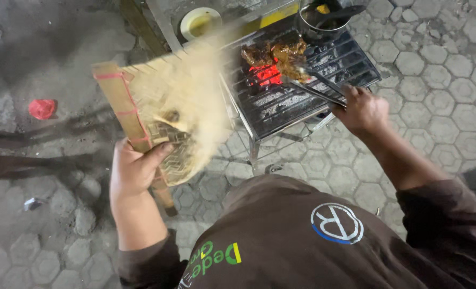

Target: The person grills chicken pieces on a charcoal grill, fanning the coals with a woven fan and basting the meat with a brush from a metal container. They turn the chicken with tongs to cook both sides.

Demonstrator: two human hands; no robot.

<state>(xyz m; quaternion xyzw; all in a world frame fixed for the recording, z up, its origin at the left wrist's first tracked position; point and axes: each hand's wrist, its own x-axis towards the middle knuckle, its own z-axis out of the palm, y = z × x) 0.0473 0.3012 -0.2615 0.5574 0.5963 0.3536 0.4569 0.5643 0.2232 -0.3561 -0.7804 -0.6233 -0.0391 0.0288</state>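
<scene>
a woven bamboo fan (163,107) is gripped by its wooden handle in the left hand (132,170), fingers and thumb closed tight around the stick; the fan's blade is blurred and is held just left of a small charcoal grill (334,69). metal tongs (315,85) are held in the right hand (362,111), fingers curled shut on the near ends, with the tips reaching to pieces of browned grilled meat (275,53) that lie on the grate near its far left corner. glowing red embers (267,74) are seen beneath the bars, right under the meat. a dark metal pot (323,21) is set at the far edge of the grill, something yellow inside it. a pale round plate (199,22) is seen just beyond the grill, up and to its left. the grill is stood on thin metal legs over hexagonal paving stones (431,80), grey and worn, which give way on the left to rougher, darker ground. a red scrap (42,108) is seen lying there, well apart from the grill. the scene is outdoors and dimly lit. a dark brown shirt (302,241) with printed marks fills the lower frame.
</scene>
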